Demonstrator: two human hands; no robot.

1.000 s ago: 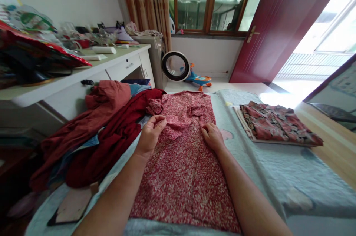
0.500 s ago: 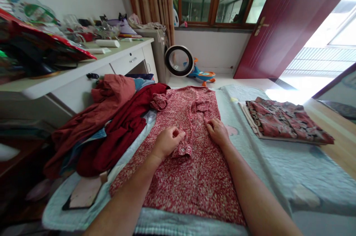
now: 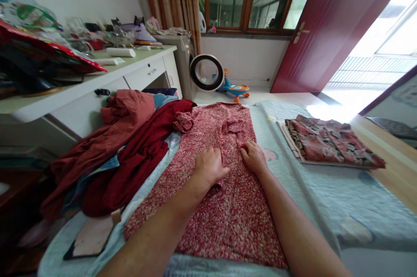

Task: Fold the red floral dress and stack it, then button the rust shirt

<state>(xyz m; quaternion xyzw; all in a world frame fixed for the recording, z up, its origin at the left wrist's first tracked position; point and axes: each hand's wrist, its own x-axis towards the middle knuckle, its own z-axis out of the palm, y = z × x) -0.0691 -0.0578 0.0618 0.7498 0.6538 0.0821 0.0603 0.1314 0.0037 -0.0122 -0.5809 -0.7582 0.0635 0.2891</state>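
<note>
A red shirt [image 3: 228, 216] with pale speckles lies spread on the light blue bed cover, its hem towards me. One sleeve is laid down over its middle. Across that sleeve rests my left hand [image 3: 210, 166], palm down, thumb stretched out to the right and apart from the bent fingers. My right hand [image 3: 254, 157] is at the shirt's right side, its curled fingers and thumb on the edge of the cloth. The other sleeve is bunched at the upper left of the shirt.
Left of the shirt lie a dark red garment [image 3: 140, 164] and a rust-coloured garment [image 3: 127, 111] in a heap. A phone-like flat object [image 3: 91, 235] is nearby. Folded patterned clothes [image 3: 335, 142] lie at right on the bed cover [image 3: 325, 198]. A cluttered desk [image 3: 74, 90] stands left.
My left hand has moved a little right and turned palm down over the sleeve, its thumb now spread. My right hand stays at the shirt's edge. The view has shifted slightly.
</note>
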